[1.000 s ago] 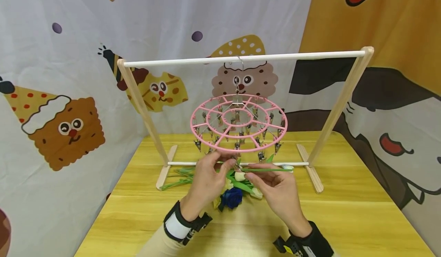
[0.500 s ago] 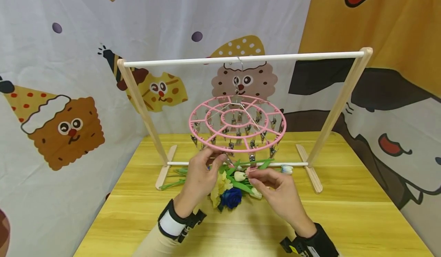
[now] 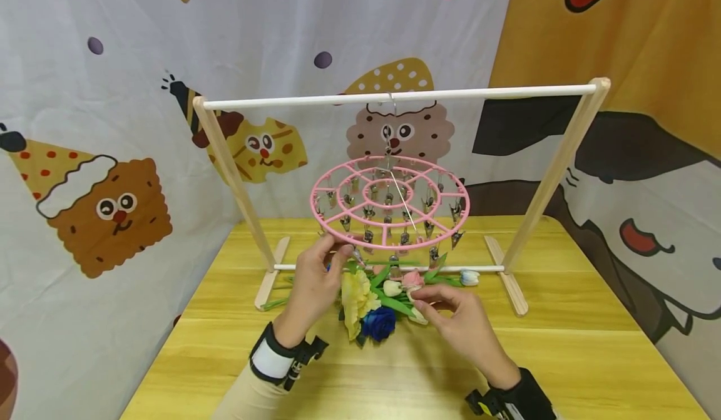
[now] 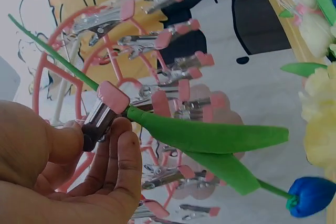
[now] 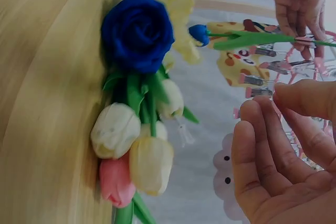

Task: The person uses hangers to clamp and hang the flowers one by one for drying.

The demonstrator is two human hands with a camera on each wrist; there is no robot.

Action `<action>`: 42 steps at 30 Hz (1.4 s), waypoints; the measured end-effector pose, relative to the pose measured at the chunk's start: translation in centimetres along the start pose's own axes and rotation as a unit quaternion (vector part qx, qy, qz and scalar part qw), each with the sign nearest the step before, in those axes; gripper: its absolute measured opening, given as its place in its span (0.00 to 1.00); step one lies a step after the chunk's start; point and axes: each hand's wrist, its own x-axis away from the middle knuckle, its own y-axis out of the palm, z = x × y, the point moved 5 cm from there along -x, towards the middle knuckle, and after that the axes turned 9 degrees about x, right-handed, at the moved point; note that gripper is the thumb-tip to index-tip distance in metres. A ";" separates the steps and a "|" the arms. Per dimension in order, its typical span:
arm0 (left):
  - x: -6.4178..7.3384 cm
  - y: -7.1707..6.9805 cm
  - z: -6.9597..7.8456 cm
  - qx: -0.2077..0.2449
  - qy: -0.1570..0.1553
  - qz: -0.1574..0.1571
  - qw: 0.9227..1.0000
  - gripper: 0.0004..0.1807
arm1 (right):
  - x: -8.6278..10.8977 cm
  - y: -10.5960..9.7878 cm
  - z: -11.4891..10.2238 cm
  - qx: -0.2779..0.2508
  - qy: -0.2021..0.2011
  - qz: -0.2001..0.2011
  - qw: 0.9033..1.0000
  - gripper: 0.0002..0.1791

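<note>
While your right hand [image 3: 459, 313] hangs loosely bent, with nothing visible between thumb and fingers, your left hand [image 3: 312, 285] pinches the handle end of a pink-tipped clip [image 4: 113, 96]. A green stem [image 4: 68, 65] passes through the clip's mouth, its blue tulip [image 4: 312, 196] hanging head downward. Over the last second you have drawn your hands apart, which suggests the left alone now tends clip and stem. Whether the clip bites firmly you cannot tell, and in the head view your left hand seems to hide nearly all of the tulip. Beyond your wrists, the blue rose [image 3: 379, 323] and yellow flower [image 3: 356, 295] lie on the table [image 3: 372, 370], their stems hard to separate. Above, the pink ring [image 3: 390, 246] has turned beneath the white upper bar [image 3: 315, 101], its farther clips overlapping too much to count
</note>
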 end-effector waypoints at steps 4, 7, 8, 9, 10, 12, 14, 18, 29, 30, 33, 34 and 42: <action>-0.1 -0.4 -0.6 0.007 -0.010 0.001 1.000 0.15 | 0.0 0.4 0.6 0.049 -0.020 0.004 0.999 0.14; -0.3 -0.7 -0.9 0.017 -0.018 0.001 1.000 0.15 | -0.2 0.7 0.7 0.084 -0.046 0.006 0.995 0.14; -0.4 -0.8 -1.0 0.020 -0.020 0.001 1.000 0.15 | -0.2 0.9 0.7 0.094 -0.056 0.006 0.994 0.14; -0.5 -0.8 -1.1 0.024 -0.023 0.001 0.999 0.15 | -0.3 1.0 0.7 0.102 -0.065 0.006 0.993 0.14; -0.6 -0.9 -1.2 0.029 -0.028 0.002 0.999 0.15 | -0.3 1.1 0.6 0.109 -0.074 0.004 0.991 0.14; -0.7 -1.1 -1.3 0.033 -0.037 0.005 0.999 0.15 | -0.4 1.5 0.4 0.122 -0.090 -0.001 0.988 0.14; -0.8 -1.3 -1.5 0.035 -0.045 0.006 0.998 0.16 | -0.6 1.8 0.2 0.131 -0.103 -0.005 0.986 0.14; -0.6 -1.8 -2.0 0.039 -0.059 0.010 0.997 0.16 | -0.8 2.6 -0.3 0.142 -0.117 -0.018 0.983 0.14; 0.9 -4.0 -4.5 0.007 -0.092 0.042 0.995 0.16 | -1.2 4.3 -1.2 0.164 -0.142 -0.030 0.976 0.15; 1.1 -4.2 -4.8 -0.002 -0.099 0.045 0.994 0.16 | -1.2 4.4 -1.3 0.164 -0.141 -0.032 0.976 0.15; 1.6 -4.7 -5.6 -0.030 -0.121 0.050 0.991 0.15 | -1.4 4.7 -1.5 0.165 -0.145 -0.037 0.975 0.15; 1.7 -4.8 -5.8 -0.042 -0.126 0.049 0.990 0.14 | -1.4 4.8 -1.6 0.164 -0.148 -0.039 0.975 0.15; 3.3 -4.3 -8.3 -0.166 -0.180 -0.027 0.969 0.08 | -1.8 6.2 -2.2 0.155 -0.154 -0.068 0.973 0.16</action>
